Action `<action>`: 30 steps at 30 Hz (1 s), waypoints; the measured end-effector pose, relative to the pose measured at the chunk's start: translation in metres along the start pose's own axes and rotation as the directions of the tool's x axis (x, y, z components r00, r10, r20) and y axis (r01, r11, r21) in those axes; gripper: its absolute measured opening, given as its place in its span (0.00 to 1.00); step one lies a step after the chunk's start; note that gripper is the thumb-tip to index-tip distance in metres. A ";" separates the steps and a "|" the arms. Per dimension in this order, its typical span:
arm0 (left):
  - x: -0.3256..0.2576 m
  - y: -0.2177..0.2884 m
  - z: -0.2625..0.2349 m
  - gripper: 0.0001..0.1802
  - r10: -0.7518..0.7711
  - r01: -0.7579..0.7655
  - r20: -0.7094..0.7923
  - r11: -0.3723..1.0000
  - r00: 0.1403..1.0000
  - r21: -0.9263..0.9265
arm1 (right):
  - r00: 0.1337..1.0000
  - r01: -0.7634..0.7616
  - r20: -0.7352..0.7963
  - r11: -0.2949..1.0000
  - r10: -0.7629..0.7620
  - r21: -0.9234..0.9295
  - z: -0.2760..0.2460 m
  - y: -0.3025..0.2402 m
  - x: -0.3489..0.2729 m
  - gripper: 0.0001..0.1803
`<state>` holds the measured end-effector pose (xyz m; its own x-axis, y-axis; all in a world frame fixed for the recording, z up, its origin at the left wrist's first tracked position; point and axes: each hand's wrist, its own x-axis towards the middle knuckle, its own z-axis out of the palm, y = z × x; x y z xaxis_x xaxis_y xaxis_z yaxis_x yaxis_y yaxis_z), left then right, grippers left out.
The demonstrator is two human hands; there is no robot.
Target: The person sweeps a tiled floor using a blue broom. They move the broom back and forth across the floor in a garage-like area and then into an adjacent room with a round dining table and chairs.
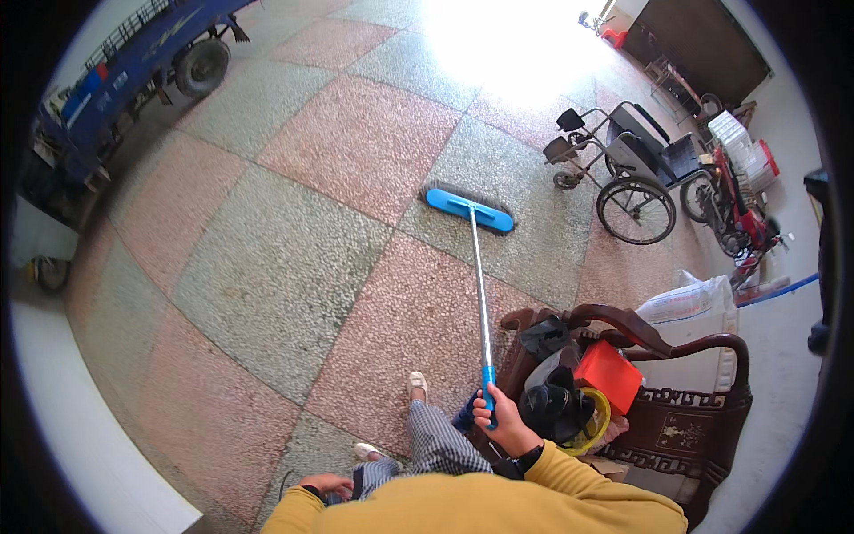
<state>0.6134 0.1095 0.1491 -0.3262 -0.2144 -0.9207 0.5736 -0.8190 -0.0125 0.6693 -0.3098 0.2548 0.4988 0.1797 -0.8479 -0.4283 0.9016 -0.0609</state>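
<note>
My right hand (504,418) is wrapped around the blue grip of a long-handled push broom (481,307). The metal handle runs away from me to a blue head (469,210) with dark bristles, which rests on the tiled floor ahead. Low beside my left thigh hangs my left hand (328,483); its partly visible fingers look loosely apart, with nothing seen in them. A thin dark loop (286,483) shows next to that hand, and what it belongs to is unclear. My striped trousers and light shoes are just ahead of my body.
Close on the right stands a carved wooden chair (712,418) holding a red box (608,377), a yellow-rimmed basin (594,432) and black items. Beyond it are a white sack (689,301), a wheelchair (636,191) and a red motorcycle (743,218). A blue cargo vehicle (133,80) stands far left.
</note>
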 end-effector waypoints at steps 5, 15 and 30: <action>-0.060 -0.009 -0.038 0.16 0.253 -0.467 -0.720 0.878 0.646 -0.110 | 0.993 0.105 0.054 0.994 -0.103 -0.042 0.059 -0.071 0.013 0.14; -0.049 -0.029 -0.133 0.16 0.043 -0.006 -0.885 0.999 0.463 0.046 | 0.994 0.108 0.005 0.994 -0.108 -0.033 0.154 -0.154 0.085 0.14; -0.218 0.447 -0.413 0.16 0.318 -0.362 -0.764 0.925 0.561 0.120 | 0.984 0.174 -0.024 0.981 -0.176 -0.092 0.307 -0.461 0.223 0.17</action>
<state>1.2507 0.0096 0.1828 0.5739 0.0258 -0.8185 0.5585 -0.7433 0.3682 1.2095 -0.5649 0.2552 0.5485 0.0084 -0.8361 -0.4024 0.8792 -0.2552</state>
